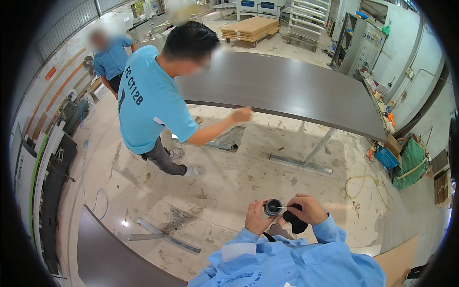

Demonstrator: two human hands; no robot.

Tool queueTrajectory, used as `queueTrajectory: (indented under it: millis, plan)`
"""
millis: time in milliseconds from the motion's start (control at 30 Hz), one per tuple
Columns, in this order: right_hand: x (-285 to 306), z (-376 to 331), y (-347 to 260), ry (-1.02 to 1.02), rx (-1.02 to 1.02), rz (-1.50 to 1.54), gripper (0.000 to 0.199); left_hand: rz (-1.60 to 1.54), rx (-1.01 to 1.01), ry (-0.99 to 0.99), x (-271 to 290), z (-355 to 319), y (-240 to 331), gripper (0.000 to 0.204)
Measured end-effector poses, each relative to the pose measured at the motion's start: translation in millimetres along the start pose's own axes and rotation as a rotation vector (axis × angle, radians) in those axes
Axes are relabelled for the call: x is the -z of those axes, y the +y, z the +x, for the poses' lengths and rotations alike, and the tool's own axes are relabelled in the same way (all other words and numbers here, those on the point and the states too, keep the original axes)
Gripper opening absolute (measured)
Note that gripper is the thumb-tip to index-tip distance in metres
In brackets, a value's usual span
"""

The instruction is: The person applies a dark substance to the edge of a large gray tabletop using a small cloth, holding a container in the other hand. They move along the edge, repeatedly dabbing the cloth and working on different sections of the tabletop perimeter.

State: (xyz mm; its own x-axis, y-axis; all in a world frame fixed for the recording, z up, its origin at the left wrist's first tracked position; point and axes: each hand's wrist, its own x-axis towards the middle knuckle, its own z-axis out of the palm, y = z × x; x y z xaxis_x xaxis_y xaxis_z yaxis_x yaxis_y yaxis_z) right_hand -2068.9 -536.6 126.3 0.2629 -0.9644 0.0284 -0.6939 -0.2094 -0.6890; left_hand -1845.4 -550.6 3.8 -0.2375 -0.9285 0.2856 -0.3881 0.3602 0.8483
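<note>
the small round tin (273, 207) sits in your left hand (258, 217), fingers wrapped around its side, just above your blue sleeves. it looks light, stiff and smooth, so keep hold of the wall. beside it, your right hand (310, 208) fingers pinch a black cloth (295, 223). beyond the tin, a co-worker's hand (241, 115) touches the dark surface (287, 86).

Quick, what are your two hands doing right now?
Left hand: closed around a small round container.
Right hand: closed on a black object, holding a thin stick at the container's opening.
</note>
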Motion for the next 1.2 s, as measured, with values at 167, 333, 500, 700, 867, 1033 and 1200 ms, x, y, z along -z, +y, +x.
queueTrajectory:
  millis: [167, 333, 500, 700, 867, 1033, 1200]
  plan:
    - [-4.9, 7.4, -7.7, -0.041, 0.016, -0.049, 0.011, -0.03, 0.06, -0.006, 8.8, -2.2, -2.3, 0.067]
    - [-6.9, 10.8, -6.9, -0.051, 0.035, -0.06, 0.013, 0.045, -0.016, 0.07, 10.5, -1.9, -5.6, 0.066]
    - [-9.2, 7.0, -2.6, -0.034, 0.035, -0.025, 0.012, 0.034, -0.033, 0.064, 9.9, 0.6, -4.1, 0.066]
    - [-7.9, 0.5, -1.3, -0.02, -0.002, 0.014, 0.012, -0.03, 0.014, -0.005, 12.4, 2.7, 5.7, 0.062]
    - [-7.7, -1.2, -4.6, -0.01, -0.023, 0.012, 0.012, -0.056, -0.009, 0.033, 11.4, 2.9, 6.5, 0.063]
    - [-7.7, -0.7, -7.5, -0.02, -0.032, 0.052, 0.011, -0.014, -0.041, 0.055, 8.9, -0.7, 0.7, 0.066]
    - [-7.3, -1.2, -8.4, -0.023, -0.046, 0.056, 0.01, -0.024, -0.011, 0.042, 6.3, -3.5, -1.7, 0.067]
